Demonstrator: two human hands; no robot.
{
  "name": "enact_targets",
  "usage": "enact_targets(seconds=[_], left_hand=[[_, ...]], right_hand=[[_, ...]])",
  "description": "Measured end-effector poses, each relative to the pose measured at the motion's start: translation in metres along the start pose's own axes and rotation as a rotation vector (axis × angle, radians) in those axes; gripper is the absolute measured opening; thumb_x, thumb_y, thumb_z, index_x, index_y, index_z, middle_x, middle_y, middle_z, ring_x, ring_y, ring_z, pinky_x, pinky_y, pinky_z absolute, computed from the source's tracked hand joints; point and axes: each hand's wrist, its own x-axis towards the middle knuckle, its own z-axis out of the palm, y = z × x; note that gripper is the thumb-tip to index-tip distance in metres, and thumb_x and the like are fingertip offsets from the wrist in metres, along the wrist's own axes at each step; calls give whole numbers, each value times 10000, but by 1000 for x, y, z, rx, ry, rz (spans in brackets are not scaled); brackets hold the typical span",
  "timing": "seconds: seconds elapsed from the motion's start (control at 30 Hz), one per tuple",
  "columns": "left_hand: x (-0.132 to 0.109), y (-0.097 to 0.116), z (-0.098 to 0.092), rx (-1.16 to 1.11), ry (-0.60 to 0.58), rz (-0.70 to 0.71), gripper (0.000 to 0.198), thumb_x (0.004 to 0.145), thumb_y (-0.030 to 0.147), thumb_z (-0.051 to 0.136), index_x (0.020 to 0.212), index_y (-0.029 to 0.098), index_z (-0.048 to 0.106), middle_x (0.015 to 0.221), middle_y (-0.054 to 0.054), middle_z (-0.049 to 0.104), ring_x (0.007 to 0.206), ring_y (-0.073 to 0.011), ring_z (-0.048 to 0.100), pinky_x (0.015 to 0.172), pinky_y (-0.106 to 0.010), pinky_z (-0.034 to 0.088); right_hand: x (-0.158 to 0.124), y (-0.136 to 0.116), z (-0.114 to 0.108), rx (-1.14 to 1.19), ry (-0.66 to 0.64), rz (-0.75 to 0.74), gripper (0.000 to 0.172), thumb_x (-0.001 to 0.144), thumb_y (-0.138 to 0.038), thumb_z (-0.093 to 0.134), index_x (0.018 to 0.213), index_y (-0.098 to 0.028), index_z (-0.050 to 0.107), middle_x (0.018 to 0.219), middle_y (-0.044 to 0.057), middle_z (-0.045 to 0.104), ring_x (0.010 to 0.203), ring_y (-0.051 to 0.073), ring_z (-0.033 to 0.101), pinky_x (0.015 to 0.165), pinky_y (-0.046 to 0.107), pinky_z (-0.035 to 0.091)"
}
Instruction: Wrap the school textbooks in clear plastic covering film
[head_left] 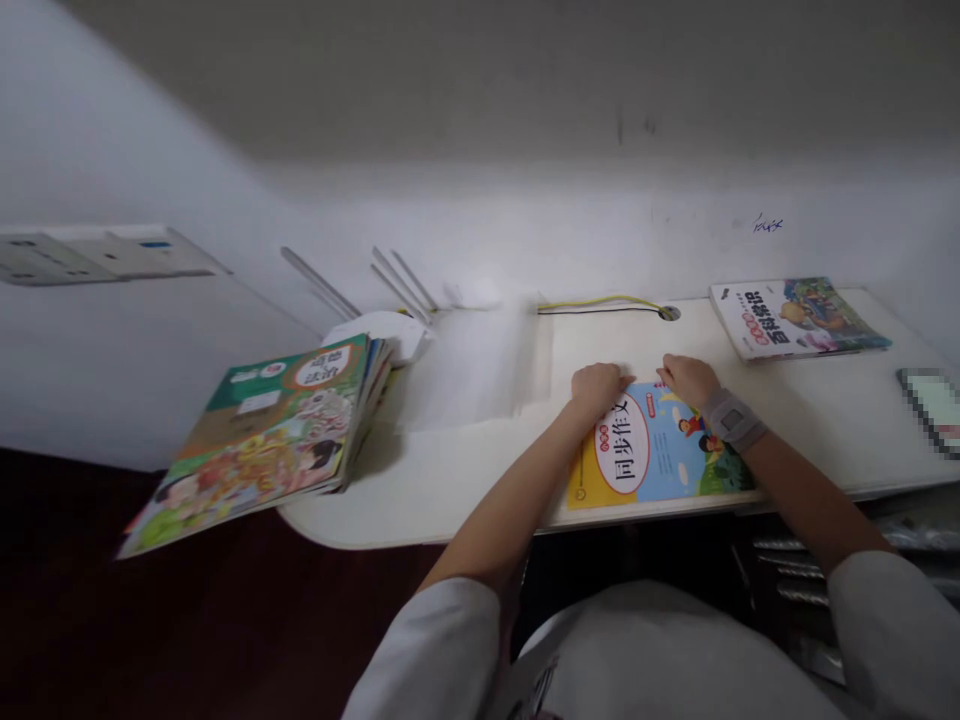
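At the upper left, a flat white plastic socket panel (pixel 105 255) is set in the pale wall. Below it, a stack of thin glossy paperbacks with a green-and-brown illustrated cover (pixel 270 430) juts past the rounded left end of the smooth white surface (pixel 450 480). Behind the stack, a rounded white plastic device with thin rods (pixel 386 332) stands beside a pale blur too smeared to identify. Right of centre, a yellow-and-blue softcover book (pixel 667 465) lies flat along the front edge. The left hand (pixel 598 388) and right hand (pixel 688 380) are curled at its top edge; whether they pinch it, I cannot tell. A white-covered illustrated paperback (pixel 799 318) lies further right, near the back edge.
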Motion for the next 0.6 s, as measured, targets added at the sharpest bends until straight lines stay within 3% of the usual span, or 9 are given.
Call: enact_targets(seconds=[0.1, 0.27, 0.43, 0.6], left_hand=[[-5, -7, 5, 45, 41, -21, 504, 877, 534, 392, 886, 129, 692, 886, -209, 676, 875, -338, 640, 735, -409, 443], [-12, -14, 11, 81, 128, -27, 437, 927, 436, 331, 1025, 136, 632, 950, -176, 660, 896, -287, 632, 732, -369, 434], [-17, -25, 12, 104, 206, -32, 362, 930, 313, 342, 1000, 108, 633, 1008, -197, 629, 1032, -301, 559, 790, -383, 406], [-21, -30, 10, 63, 214, -17, 384, 932, 334, 347, 968, 107, 654, 980, -189, 641, 1003, -280, 575, 825, -383, 381]], right_hand=[[0, -1, 4, -35, 18, 58, 283, 926, -324, 375, 980, -163, 601, 944, 137, 669, 796, 198, 624, 613, 263, 354], [-2, 3, 7, -78, 57, 168, 324, 937, -324, 329, 941, -143, 598, 917, 154, 655, 785, 204, 626, 618, 268, 362], [-10, 29, 5, -102, 83, 285, 335, 947, -287, 291, 947, -117, 581, 853, 155, 642, 727, 181, 602, 595, 260, 341], [-13, 53, 9, -112, 77, 350, 346, 958, -321, 286, 963, -119, 566, 731, 101, 634, 617, 156, 575, 587, 262, 329]])
